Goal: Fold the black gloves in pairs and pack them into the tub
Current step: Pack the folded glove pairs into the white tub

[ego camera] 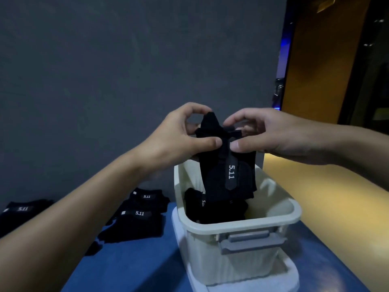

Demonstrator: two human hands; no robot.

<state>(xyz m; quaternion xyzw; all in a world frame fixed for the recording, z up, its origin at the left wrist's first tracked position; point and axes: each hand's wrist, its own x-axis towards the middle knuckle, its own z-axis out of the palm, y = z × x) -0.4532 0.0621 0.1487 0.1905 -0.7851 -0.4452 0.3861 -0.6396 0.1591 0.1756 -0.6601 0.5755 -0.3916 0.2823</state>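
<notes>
Both bare hands are pinching a folded pair of black fabric gloves [227, 165], its strap printed "5.11", directly above the cream ribbed plastic tub [242, 226]. The left hand [179, 140] is clamping the soft cloth between thumb and fingers; the right hand [259, 131] is gripping it likewise. More dark gloves [214, 209] are lying inside the tub. Flat black gloves [139, 218] are resting on the smooth blue table [136, 266], left of the tub's grey latch [250, 241].

Both forearms reach forward, the left hand [179, 137] and right hand [266, 133] raised together, thumbs and fingers pinched shut.
</notes>
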